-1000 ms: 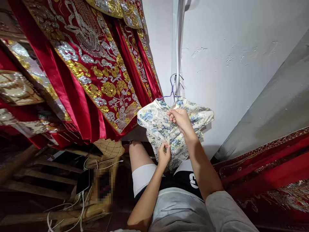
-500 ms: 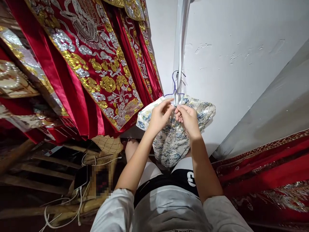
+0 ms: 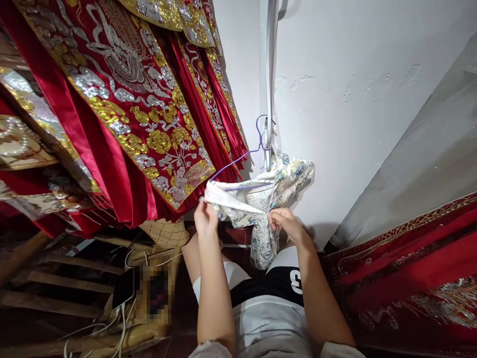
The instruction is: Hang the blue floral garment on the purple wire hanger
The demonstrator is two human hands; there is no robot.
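A small floral brocade garment [image 3: 283,181] in cream, blue and gold hangs on a purple wire hanger [image 3: 242,158] hooked on a white pipe [image 3: 269,74] against the wall. My left hand [image 3: 206,217] pinches the garment's left edge and holds it pulled out sideways, showing the white lining. My right hand [image 3: 285,222] grips the fabric near the middle, below the hanger. The left half of the hanger wire is bare.
Red robes [image 3: 122,109] with heavy gold and silver embroidery hang at the left, close to the hanger. More red embroidered cloth [image 3: 406,268] lies at the right. A phone [image 3: 124,288] with white cables rests on wooden furniture at the lower left. A white wall stands ahead.
Both hands dropped from the collar at the hanger hook. The left hand moved left and pulled the garment's edge open, uncovering the hanger's left arm and the lining.
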